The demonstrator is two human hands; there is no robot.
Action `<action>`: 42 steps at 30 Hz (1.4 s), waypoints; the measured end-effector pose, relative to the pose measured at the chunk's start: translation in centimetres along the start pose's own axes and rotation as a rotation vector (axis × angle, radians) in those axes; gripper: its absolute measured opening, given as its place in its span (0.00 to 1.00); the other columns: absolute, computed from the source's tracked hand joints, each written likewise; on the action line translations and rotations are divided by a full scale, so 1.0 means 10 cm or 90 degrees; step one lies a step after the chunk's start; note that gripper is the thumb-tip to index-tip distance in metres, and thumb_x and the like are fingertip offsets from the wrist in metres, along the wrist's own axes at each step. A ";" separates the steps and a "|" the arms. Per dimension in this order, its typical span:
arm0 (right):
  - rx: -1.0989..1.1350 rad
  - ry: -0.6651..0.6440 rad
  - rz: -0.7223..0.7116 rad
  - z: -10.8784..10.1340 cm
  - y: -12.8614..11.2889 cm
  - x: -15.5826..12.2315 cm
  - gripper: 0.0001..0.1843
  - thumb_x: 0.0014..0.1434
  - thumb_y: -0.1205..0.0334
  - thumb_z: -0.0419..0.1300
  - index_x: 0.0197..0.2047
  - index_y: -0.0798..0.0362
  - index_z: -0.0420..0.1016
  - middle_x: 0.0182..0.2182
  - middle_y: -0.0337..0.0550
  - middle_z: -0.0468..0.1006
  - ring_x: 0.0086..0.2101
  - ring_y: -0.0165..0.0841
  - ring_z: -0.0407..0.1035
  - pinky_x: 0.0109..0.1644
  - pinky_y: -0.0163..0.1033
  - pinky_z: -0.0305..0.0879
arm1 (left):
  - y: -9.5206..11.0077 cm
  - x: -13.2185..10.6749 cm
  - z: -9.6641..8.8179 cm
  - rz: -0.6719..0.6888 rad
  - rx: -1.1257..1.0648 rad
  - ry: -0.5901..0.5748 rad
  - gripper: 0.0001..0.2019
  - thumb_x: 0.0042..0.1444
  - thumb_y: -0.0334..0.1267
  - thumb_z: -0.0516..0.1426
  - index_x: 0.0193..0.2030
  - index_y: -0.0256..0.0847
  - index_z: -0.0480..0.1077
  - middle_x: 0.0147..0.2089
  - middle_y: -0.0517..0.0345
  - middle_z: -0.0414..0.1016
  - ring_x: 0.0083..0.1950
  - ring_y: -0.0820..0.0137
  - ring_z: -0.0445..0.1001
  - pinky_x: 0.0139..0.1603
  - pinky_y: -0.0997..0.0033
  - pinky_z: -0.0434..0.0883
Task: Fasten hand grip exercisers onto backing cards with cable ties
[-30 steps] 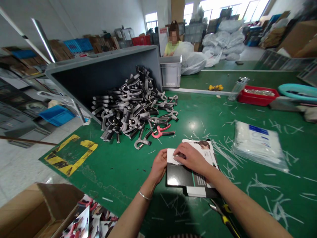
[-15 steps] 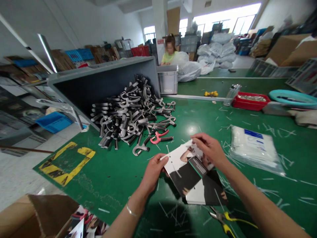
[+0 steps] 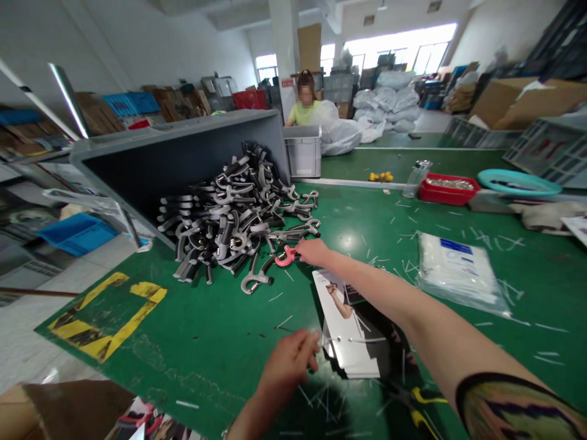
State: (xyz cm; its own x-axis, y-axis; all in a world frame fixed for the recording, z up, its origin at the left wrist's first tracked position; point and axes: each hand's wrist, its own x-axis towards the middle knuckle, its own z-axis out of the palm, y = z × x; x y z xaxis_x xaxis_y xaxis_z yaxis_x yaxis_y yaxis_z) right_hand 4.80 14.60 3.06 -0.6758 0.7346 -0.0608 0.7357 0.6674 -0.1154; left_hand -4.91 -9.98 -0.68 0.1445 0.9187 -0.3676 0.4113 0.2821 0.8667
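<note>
My right hand (image 3: 312, 251) reaches across the cards, its fingers closed on the handle end of a pink and black hand grip strengthener (image 3: 285, 256) at the front of a heap. My left hand (image 3: 291, 360), a little blurred, is beside the left edge of the printed cards (image 3: 337, 311), its bent fingers slightly apart and no held thing visible. The cards lie stacked on the table, partly under my right forearm. A thin white tie (image 3: 367, 340) lies across the top card at its punched holes. Grey and black hand grip strengtheners (image 3: 233, 226) fill the heap.
A tipped grey crate (image 3: 183, 131) stands behind the heap. Yellow-handled pliers (image 3: 424, 397) lie near the front edge. To the right are a bag of white ties (image 3: 463, 275), a red tray (image 3: 447, 189) and loose ties. A person (image 3: 302, 107) is across the table.
My right hand has left the cards and moved left and forward to the pink hand grip strengthener. The cards have turned and been let down; my left hand has moved lower, off their corner.
</note>
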 end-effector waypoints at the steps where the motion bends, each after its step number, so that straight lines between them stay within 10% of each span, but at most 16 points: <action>1: 0.000 0.022 0.001 -0.08 0.04 -0.08 0.10 0.59 0.65 0.63 0.45 0.56 0.76 0.48 0.55 0.78 0.49 0.45 0.73 0.47 0.41 0.68 | -0.02 0.02 -0.10 0.002 -0.018 0.027 0.24 0.63 0.59 0.46 0.35 0.40 0.69 0.25 0.59 0.75 0.18 0.74 0.65 0.21 0.74 0.62; 6: 0.095 0.141 0.025 -0.57 0.23 -0.88 0.14 0.70 0.56 0.50 0.51 0.54 0.69 0.44 0.50 0.78 0.41 0.38 0.73 0.42 0.40 0.68 | 0.15 0.25 -0.46 0.198 -0.029 0.216 0.16 0.63 0.48 0.53 0.50 0.40 0.70 0.44 0.50 0.78 0.36 0.69 0.77 0.37 0.70 0.73; 9: 0.645 0.076 0.029 -0.65 0.25 -1.51 0.17 0.69 0.47 0.50 0.44 0.52 0.70 0.30 0.39 0.74 0.21 0.25 0.59 0.23 0.32 0.59 | 0.40 0.47 -0.48 0.385 0.026 0.300 0.31 0.58 0.41 0.60 0.67 0.45 0.58 0.67 0.46 0.62 0.61 0.61 0.68 0.60 0.60 0.68; 15: 1.191 -0.069 0.157 -0.21 0.16 -2.20 0.17 0.61 0.48 0.63 0.41 0.54 0.72 0.28 0.38 0.72 0.19 0.20 0.47 0.18 0.27 0.50 | 0.53 0.71 -0.21 0.456 0.131 0.179 0.18 0.64 0.40 0.55 0.61 0.47 0.68 0.56 0.51 0.74 0.56 0.62 0.72 0.60 0.60 0.66; 21: 0.978 -0.065 0.188 0.06 0.23 -2.42 0.19 0.65 0.44 0.55 0.40 0.52 0.70 0.28 0.41 0.77 0.16 0.23 0.54 0.18 0.31 0.56 | 0.39 0.56 0.01 0.443 0.293 0.157 0.15 0.64 0.41 0.56 0.55 0.44 0.72 0.51 0.50 0.77 0.51 0.61 0.70 0.57 0.57 0.64; 27: 0.359 0.224 0.156 0.12 0.22 -2.63 0.09 0.65 0.57 0.57 0.44 0.48 0.76 0.38 0.46 0.78 0.39 0.40 0.72 0.44 0.48 0.69 | 0.52 0.52 -0.02 0.409 0.380 0.097 0.14 0.65 0.45 0.53 0.51 0.45 0.75 0.44 0.51 0.75 0.48 0.62 0.68 0.53 0.59 0.63; 31: 0.383 0.196 0.000 0.19 0.07 -2.60 0.07 0.64 0.64 0.58 0.42 0.47 0.77 0.42 0.46 0.76 0.45 0.40 0.69 0.51 0.48 0.67 | 0.66 0.72 0.03 0.398 0.300 0.157 0.14 0.66 0.39 0.51 0.51 0.43 0.75 0.48 0.51 0.75 0.51 0.62 0.69 0.56 0.58 0.62; 42: 0.559 0.303 0.093 0.30 0.09 -2.21 0.07 0.62 0.59 0.61 0.33 0.49 0.79 0.47 0.45 0.75 0.52 0.41 0.66 0.60 0.51 0.57 | 0.60 0.84 0.28 0.395 0.121 0.146 0.05 0.58 0.38 0.61 0.37 0.46 0.79 0.38 0.56 0.81 0.45 0.62 0.72 0.52 0.61 0.64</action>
State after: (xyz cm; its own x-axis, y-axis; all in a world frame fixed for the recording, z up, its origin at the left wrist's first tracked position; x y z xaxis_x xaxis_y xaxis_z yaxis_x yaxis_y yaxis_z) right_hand 20.25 -1.34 1.34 -0.3520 0.9028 0.2471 0.3874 0.3808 -0.8396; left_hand 1.23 -1.37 0.47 0.2183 0.9360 0.2762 0.4675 -0.3487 0.8123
